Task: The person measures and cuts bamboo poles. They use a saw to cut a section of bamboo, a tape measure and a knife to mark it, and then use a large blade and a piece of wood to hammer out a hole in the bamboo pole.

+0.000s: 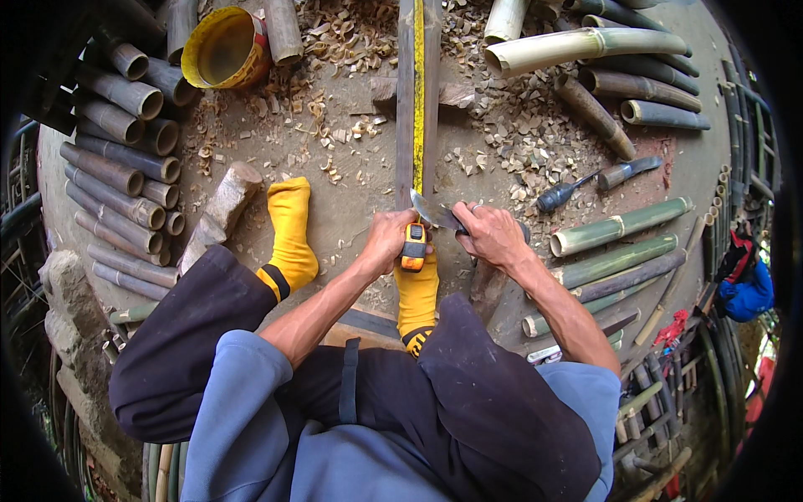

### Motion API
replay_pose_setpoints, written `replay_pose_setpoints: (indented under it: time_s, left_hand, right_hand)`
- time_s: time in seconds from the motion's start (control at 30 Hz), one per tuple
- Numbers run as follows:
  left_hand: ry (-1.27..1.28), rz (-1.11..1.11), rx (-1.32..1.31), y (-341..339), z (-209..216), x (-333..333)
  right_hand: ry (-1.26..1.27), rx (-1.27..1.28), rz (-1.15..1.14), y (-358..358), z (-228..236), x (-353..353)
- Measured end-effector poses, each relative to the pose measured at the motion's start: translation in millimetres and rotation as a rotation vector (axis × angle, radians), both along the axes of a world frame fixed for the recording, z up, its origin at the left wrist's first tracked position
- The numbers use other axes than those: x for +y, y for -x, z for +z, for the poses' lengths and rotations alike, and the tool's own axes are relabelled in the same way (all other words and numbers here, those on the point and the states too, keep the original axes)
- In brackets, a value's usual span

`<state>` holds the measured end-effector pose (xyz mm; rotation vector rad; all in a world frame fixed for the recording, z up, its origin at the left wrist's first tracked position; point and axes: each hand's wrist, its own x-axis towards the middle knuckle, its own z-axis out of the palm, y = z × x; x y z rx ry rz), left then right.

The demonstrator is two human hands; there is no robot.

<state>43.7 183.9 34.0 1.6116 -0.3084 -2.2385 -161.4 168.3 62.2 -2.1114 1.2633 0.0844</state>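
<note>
My left hand is closed around the side of an orange-and-black tape measure. Its yellow tape runs out straight away from me along a long, dark wooden beam. In my right hand is a knife with a curved metal blade. The blade points left, crossing over the tape just beyond the case. Part of the knife handle is hidden by my fingers. My foot in a yellow sock is directly below the tape measure, at the beam's near end.
Cut bamboo tubes are stacked at left, with more bamboo at right. A yellow bucket stands far left. A dark-handled tool lies among wood chips. A wood block crosses under the beam.
</note>
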Motion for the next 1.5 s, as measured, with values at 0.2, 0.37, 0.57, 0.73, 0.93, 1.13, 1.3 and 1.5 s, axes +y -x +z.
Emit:
replay_pose_setpoints:
  time_s: [0.2,0.37,0.57,0.73,0.93,1.13,1.3,1.5]
  left_hand:
    - [0.104,-0.063,-0.026,0.9,0.8,0.4]
    - [-0.028,0.032,0.010,2.5,-0.6,0.5]
    - [-0.051,0.056,0.023,-0.3,1.7,1.8]
    - [-0.150,0.100,0.139,19.3,16.0,12.6]
    - [0.242,0.169,0.128,37.1,43.6,26.7]
    - [0.396,0.219,-0.110,-33.7,13.1,-15.1]
    - [0.490,0.076,-0.419,-88.5,-52.0,-5.5]
    - [0.831,-0.223,-0.890,-116.7,-73.2,19.0]
  right_hand:
    - [-0.017,0.026,-0.004,-0.5,-2.1,1.2]
    - [-0.019,0.017,-0.018,0.7,-3.7,-0.1]
    - [-0.020,0.001,-0.022,-2.8,-5.0,-0.8]
    - [-0.057,0.093,-0.025,-3.8,2.6,-6.0]
    - [0.247,-0.156,-0.555,54.5,56.1,43.8]
    - [0.421,0.225,-1.212,181.9,16.4,134.8]
    - [0.316,0.464,-1.153,236.2,-4.7,172.8]
    - [0.211,0.516,-1.116,241.8,-25.0,169.1]
